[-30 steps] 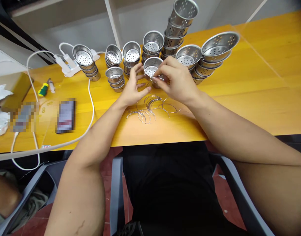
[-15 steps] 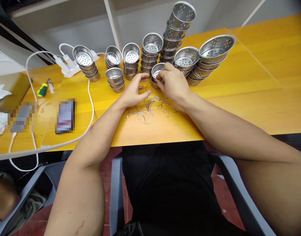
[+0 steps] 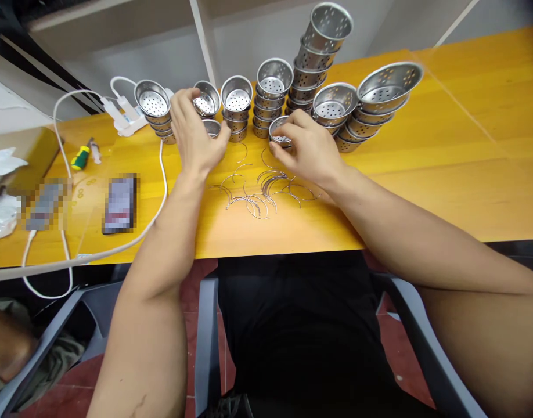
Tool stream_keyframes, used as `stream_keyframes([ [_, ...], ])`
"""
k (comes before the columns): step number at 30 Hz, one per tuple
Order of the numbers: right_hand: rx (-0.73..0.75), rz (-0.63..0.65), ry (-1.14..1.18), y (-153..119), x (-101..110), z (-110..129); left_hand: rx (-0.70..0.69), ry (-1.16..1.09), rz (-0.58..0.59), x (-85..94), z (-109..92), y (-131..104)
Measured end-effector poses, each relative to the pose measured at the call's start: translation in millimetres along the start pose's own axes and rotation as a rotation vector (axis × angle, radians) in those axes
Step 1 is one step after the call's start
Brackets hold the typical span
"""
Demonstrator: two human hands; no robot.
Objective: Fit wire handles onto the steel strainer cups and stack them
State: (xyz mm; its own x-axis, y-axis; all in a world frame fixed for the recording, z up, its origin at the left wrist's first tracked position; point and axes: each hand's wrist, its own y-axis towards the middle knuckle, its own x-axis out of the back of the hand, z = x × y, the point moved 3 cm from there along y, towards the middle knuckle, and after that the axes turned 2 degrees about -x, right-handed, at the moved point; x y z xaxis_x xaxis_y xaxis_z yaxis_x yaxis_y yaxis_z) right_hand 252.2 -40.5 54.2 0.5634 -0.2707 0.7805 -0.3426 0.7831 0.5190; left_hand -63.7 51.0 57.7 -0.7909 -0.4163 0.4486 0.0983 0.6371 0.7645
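Observation:
Perforated metal cups stand in several stacks along the back of the yellow table. My left hand is over a small stack at the left, its thumb and fingers spread apart around it. The hand covers most of that stack. My right hand is at a low cup near the middle, thumb and fingers bent at its rim. Whether the fingers grip the cup or something thin is hidden. Curved thin wires lie loose on the table in front of both hands.
A tall cup stack leans behind my right hand, with a wide-cup stack to its right. At the left are a power strip, a white cable, a phone and a green-yellow tool.
My left hand has moved left from beside the middle cup to the small stack and opened wider. My right hand has stayed at the middle cup.

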Motion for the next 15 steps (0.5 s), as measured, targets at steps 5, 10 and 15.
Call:
stream_keyframes([
  [5,0.075,0.077,0.05,-2,3,15,0.121,0.07,0.135,10.7,36,-8],
  [10,0.069,0.062,0.059,-3,1,12,0.232,0.165,0.121,10.5,40,-12],
  [15,0.054,0.102,0.088,-1,6,14,0.177,0.003,0.293,6.3,39,-5],
])
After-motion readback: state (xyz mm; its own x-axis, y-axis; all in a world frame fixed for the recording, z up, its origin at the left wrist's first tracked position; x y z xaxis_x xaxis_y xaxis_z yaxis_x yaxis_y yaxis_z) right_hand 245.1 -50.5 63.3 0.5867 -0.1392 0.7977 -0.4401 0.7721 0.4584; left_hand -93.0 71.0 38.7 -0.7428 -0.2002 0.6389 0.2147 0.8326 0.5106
